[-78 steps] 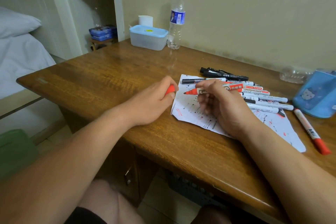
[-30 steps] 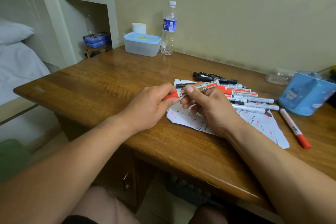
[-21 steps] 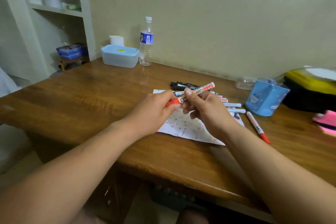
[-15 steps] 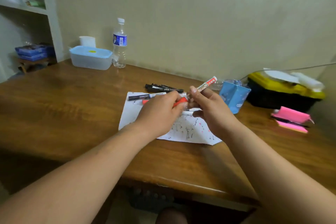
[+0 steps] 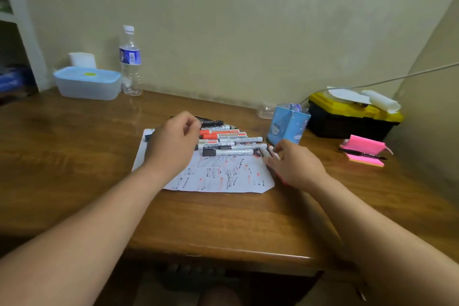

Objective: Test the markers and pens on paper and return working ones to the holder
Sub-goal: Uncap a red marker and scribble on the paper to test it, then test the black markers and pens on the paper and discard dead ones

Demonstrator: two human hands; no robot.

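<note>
A white paper point(image 5: 223, 176) covered in red and black test strokes lies on the wooden desk point(image 5: 74, 156). Several markers point(image 5: 231, 143), black, red and white, lie in a row along its far edge. My left hand point(image 5: 173, 144) hovers over their left ends with fingers loosely curled, holding nothing. To the right stands the blue holder point(image 5: 288, 126). My right hand point(image 5: 295, 166) is just in front of it, and its thumb and fingers pinch a white red-capped marker point(image 5: 270, 151) lying beside the paper. Most of that marker is hidden under the hand.
A lidded plastic box point(image 5: 87, 83) and a water bottle point(image 5: 130, 62) stand at the back left by the wall. A black and yellow toolbox point(image 5: 347, 119) sits at the back right. Pink sticky notes point(image 5: 365, 151) with a pen lie in front of it.
The red marker both hands held is out of my hands. They have parted, the left over the marker row, the right onto the marker by the holder. The view swung right.
</note>
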